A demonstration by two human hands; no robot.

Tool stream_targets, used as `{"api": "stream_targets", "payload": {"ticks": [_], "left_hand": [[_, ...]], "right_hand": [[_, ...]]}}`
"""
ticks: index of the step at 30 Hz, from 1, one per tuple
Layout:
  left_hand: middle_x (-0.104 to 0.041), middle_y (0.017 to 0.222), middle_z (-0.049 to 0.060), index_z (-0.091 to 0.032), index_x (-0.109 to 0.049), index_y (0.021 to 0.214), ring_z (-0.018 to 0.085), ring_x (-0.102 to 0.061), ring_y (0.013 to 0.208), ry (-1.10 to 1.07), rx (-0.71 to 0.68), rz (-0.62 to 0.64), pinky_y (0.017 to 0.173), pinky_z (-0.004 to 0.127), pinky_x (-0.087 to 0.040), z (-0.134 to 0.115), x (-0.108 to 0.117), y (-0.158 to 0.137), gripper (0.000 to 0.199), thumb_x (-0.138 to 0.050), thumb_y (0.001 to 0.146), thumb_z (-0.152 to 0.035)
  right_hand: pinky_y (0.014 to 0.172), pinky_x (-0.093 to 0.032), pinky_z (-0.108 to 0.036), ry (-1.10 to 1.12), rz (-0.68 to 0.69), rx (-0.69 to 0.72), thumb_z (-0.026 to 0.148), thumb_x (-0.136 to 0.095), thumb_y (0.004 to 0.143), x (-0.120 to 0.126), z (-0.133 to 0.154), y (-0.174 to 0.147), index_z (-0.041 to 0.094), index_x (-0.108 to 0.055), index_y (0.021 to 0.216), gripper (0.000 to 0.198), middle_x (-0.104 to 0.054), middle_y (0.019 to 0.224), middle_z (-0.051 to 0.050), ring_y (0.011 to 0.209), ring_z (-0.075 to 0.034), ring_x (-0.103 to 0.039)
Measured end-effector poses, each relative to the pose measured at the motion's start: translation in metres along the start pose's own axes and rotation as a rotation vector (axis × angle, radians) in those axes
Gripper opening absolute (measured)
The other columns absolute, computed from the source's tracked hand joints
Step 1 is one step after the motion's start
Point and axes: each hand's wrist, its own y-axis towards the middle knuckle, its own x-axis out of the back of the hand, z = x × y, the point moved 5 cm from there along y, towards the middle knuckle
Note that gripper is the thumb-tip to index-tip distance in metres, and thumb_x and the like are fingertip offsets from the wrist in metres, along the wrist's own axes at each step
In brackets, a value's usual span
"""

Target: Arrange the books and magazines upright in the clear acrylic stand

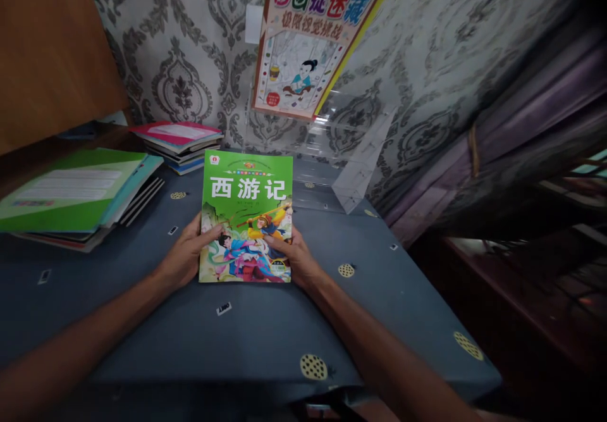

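Between both hands is a book [251, 219] with a green cover, white Chinese characters and a colourful cartoon picture. It faces me, held above the table in the middle of the head view. My left hand [190, 251] is closed on its left edge, thumb lying across the front cover. On the opposite edge my right hand [298, 254] grips it the same way, thumb on the cover. The other fingers are hidden behind the book. Behind it stands a clear acrylic stand [351, 169], with a larger picture book [308, 49] upright on it.
A blue patterned cloth covers the table [265, 333]. On the left lies a stack of books with a green top [71, 188]; a smaller stack with a pink top [180, 134] sits farther back. Patterned wallpaper [180, 80] rises behind, and a purple curtain [455, 156] hangs at the right.
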Motion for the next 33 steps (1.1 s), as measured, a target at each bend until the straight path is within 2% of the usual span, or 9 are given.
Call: {"api": "stream_targets", "payload": {"ticks": [3, 6, 9, 12, 20, 23, 26, 29, 33], "left_hand": [[-0.077, 0.113, 0.01, -0.021, -0.066, 0.113, 0.033, -0.071, 0.11, -0.002, -0.029, 0.01, 0.093, 0.047, -0.061, -0.002, 0.002, 0.003, 0.047, -0.081, 0.075, -0.045], [-0.075, 0.115, 0.009, -0.023, -0.066, 0.112, 0.032, -0.068, 0.117, 0.01, -0.119, -0.026, 0.096, 0.047, -0.059, -0.006, 0.005, 0.006, 0.045, -0.074, 0.08, -0.053], [-0.072, 0.121, 0.007, -0.027, -0.061, 0.119, 0.029, -0.066, 0.12, 0.055, -0.206, -0.064, 0.096, 0.044, -0.058, -0.01, 0.006, 0.007, 0.044, -0.07, 0.085, -0.053], [-0.07, 0.124, 0.006, -0.028, -0.055, 0.124, 0.027, -0.067, 0.117, 0.071, -0.23, -0.085, 0.094, 0.042, -0.059, -0.012, 0.007, 0.009, 0.046, -0.068, 0.086, -0.05], [-0.073, 0.113, 0.005, -0.025, -0.057, 0.118, 0.025, -0.071, 0.104, 0.08, -0.214, -0.139, 0.089, 0.038, -0.06, -0.013, 0.012, 0.014, 0.041, -0.071, 0.084, -0.045], [-0.073, 0.116, 0.004, -0.025, -0.059, 0.119, 0.024, -0.072, 0.104, 0.05, -0.196, -0.159, 0.09, 0.037, -0.061, -0.013, 0.012, 0.013, 0.043, -0.073, 0.084, -0.044], [-0.073, 0.121, 0.004, -0.026, -0.061, 0.123, 0.024, -0.071, 0.108, -0.003, -0.122, -0.235, 0.093, 0.037, -0.06, -0.012, 0.014, 0.011, 0.04, -0.072, 0.086, -0.038], [-0.071, 0.127, 0.004, -0.027, -0.062, 0.126, 0.023, -0.07, 0.112, -0.044, -0.044, -0.29, 0.097, 0.037, -0.058, -0.01, 0.018, 0.009, 0.036, -0.066, 0.091, -0.03], [-0.07, 0.13, 0.003, -0.028, -0.061, 0.129, 0.021, -0.07, 0.112, -0.056, -0.005, -0.32, 0.098, 0.036, -0.058, -0.01, 0.019, 0.007, 0.034, -0.059, 0.095, -0.024]], "right_hand": [[0.085, -0.061, -0.041, -0.02, 0.005, 0.007, 0.038, -0.092, 0.058, -0.001, -0.001, -0.001, 0.024, -0.065, 0.113, 0.063, -0.078, 0.103, -0.003, 0.095, -0.028, -0.075], [0.085, -0.061, -0.041, -0.009, 0.016, 0.014, 0.038, -0.091, 0.059, -0.002, -0.002, -0.002, 0.024, -0.065, 0.112, 0.06, -0.078, 0.102, -0.003, 0.095, -0.027, -0.075], [0.088, -0.06, -0.04, 0.027, 0.026, 0.0, 0.036, -0.092, 0.059, -0.004, -0.002, -0.003, 0.024, -0.065, 0.111, 0.059, -0.078, 0.102, -0.002, 0.096, -0.026, -0.075], [0.087, -0.061, -0.04, 0.038, 0.029, -0.02, 0.037, -0.092, 0.06, -0.004, -0.003, -0.002, 0.025, -0.065, 0.113, 0.061, -0.079, 0.101, -0.002, 0.097, -0.027, -0.075], [0.078, -0.062, -0.037, 0.065, 0.04, -0.047, 0.049, -0.091, 0.061, -0.006, -0.002, 0.003, 0.025, -0.066, 0.112, 0.062, -0.079, 0.102, -0.003, 0.093, -0.027, -0.076], [0.075, -0.062, -0.035, 0.095, 0.034, -0.046, 0.047, -0.092, 0.061, -0.007, -0.002, 0.003, 0.025, -0.065, 0.114, 0.063, -0.079, 0.099, -0.002, 0.09, -0.026, -0.077], [0.072, -0.063, -0.035, 0.138, 0.023, -0.067, 0.044, -0.093, 0.061, -0.006, -0.005, 0.003, 0.024, -0.064, 0.11, 0.06, -0.08, 0.094, -0.002, 0.083, -0.025, -0.078], [0.075, -0.063, -0.037, 0.192, 0.064, -0.086, 0.042, -0.095, 0.059, -0.01, -0.007, 0.003, 0.023, -0.064, 0.104, 0.057, -0.08, 0.094, -0.003, 0.083, -0.025, -0.078], [0.079, -0.063, -0.037, 0.199, 0.096, -0.087, 0.041, -0.095, 0.06, -0.012, -0.007, 0.001, 0.023, -0.066, 0.103, 0.055, -0.08, 0.095, -0.003, 0.084, -0.024, -0.078]]}}
